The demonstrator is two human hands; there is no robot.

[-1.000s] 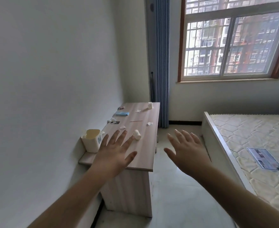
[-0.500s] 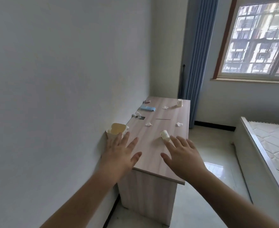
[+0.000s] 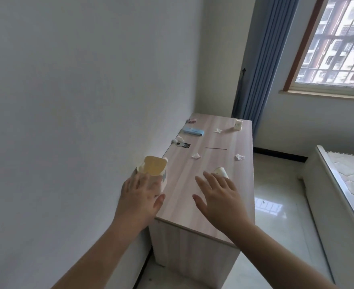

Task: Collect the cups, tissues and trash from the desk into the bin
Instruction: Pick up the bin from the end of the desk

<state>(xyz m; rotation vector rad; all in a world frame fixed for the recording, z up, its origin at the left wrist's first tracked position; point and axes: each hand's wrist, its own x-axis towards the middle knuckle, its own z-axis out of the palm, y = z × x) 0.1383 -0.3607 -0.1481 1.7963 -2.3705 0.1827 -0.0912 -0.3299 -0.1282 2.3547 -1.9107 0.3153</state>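
A small cream bin (image 3: 154, 170) stands on the near left corner of the wooden desk (image 3: 203, 197), against the wall. My left hand (image 3: 139, 198) is spread open right in front of the bin, fingers at its near side. My right hand (image 3: 220, 197) is open above the desk, fingertips just short of a white paper cup (image 3: 221, 171) lying on its side. A second cup (image 3: 238, 124) stands upright at the far right end. Crumpled tissues lie at mid-desk (image 3: 196, 156), near the right edge (image 3: 239, 157), by the wall (image 3: 177, 139) and near the far cup (image 3: 218, 130).
A blue packet (image 3: 193, 131), a small pink item (image 3: 192, 120), a black-and-white tag (image 3: 182, 145) and a thin stick (image 3: 216, 148) also lie on the desk. A wall runs along the left. A bed (image 3: 343, 184) stands to the right across a glossy floor. Blue curtain behind the desk.
The view has closed in on the desk. My left hand has moved forward to the bin's near side, and my right hand has advanced toward the lying cup.
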